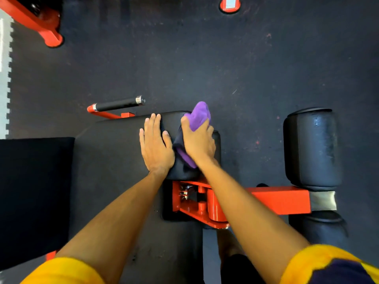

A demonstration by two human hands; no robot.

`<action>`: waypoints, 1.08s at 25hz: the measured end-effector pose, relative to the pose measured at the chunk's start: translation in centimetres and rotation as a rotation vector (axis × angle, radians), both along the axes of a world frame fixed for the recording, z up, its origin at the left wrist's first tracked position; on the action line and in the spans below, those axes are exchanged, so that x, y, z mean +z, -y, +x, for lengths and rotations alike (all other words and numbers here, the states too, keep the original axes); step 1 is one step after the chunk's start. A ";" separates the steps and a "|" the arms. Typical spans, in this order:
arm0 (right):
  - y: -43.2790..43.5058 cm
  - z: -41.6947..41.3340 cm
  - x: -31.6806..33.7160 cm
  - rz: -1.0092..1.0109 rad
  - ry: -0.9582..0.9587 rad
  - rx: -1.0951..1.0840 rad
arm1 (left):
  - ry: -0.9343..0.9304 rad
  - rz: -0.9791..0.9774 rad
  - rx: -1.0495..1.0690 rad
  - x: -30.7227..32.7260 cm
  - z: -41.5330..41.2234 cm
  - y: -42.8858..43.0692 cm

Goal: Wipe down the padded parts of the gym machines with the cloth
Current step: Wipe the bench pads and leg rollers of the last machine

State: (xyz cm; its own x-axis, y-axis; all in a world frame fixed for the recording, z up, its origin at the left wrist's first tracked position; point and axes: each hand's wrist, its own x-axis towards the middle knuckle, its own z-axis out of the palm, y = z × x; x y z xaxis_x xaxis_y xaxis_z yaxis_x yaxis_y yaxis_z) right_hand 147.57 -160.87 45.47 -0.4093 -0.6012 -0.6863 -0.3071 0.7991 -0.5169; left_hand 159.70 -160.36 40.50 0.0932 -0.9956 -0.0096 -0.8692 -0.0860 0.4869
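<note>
A black padded seat (114, 152) of an orange-framed gym machine fills the middle of the head view. My left hand (155, 144) lies flat on the pad's right end with fingers straight. Beside it, my right hand (198, 140) grips a bunched purple cloth (199, 114) and presses it on the pad's right edge. Part of the cloth sticks out past my fingers and part hangs below my palm.
Two black roller pads (311, 148) sit on an orange arm (283, 199) to the right. A black handle (119, 104) juts out behind the seat. A black back pad (34, 193) is at the left. Orange machine feet (51, 35) stand on the dark rubber floor.
</note>
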 end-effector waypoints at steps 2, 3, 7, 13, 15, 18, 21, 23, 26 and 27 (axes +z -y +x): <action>-3.4 1.4 1.0 -0.031 -0.119 0.121 | 0.006 -0.007 0.004 -0.1 0.0 0.2; -3.9 1.4 0.9 -0.030 -0.126 0.139 | 0.002 -0.010 0.005 -0.1 0.0 0.1; -0.1 -1.5 -1.1 0.102 0.179 -0.096 | -0.030 -0.009 0.007 0.1 -0.1 -0.2; -1.6 0.0 -0.3 0.037 0.155 -0.156 | -0.080 -0.008 0.007 -0.1 0.1 -0.2; -4.2 2.0 0.7 -0.036 0.034 -0.055 | -0.104 -0.001 0.012 -0.3 0.3 0.1; -4.8 2.0 0.5 -0.042 0.024 -0.045 | -0.129 0.003 0.006 -0.4 0.5 0.1; -2.3 -0.4 -0.4 0.091 0.246 -0.265 | -0.143 -0.008 -0.009 -0.2 0.5 -0.1; -2.2 -0.5 -0.3 0.104 0.289 -0.363 | -0.175 0.004 -0.022 0.1 0.7 -0.4; -3.6 1.7 0.6 0.030 0.161 -0.339 | -0.201 0.027 -0.044 0.2 0.8 -0.1; -4.6 3.1 0.8 -0.002 0.097 -0.281 | -0.214 0.046 -0.060 0.2 1.1 0.1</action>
State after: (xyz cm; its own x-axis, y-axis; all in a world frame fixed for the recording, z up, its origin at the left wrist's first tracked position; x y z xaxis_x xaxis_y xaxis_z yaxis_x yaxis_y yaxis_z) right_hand 150.62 -156.30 46.31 -0.4924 -0.4749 -0.7294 -0.0233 0.8449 -0.5344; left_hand 160.85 -160.47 40.75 0.0250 -0.9974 -0.0682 -0.7509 -0.0637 0.6573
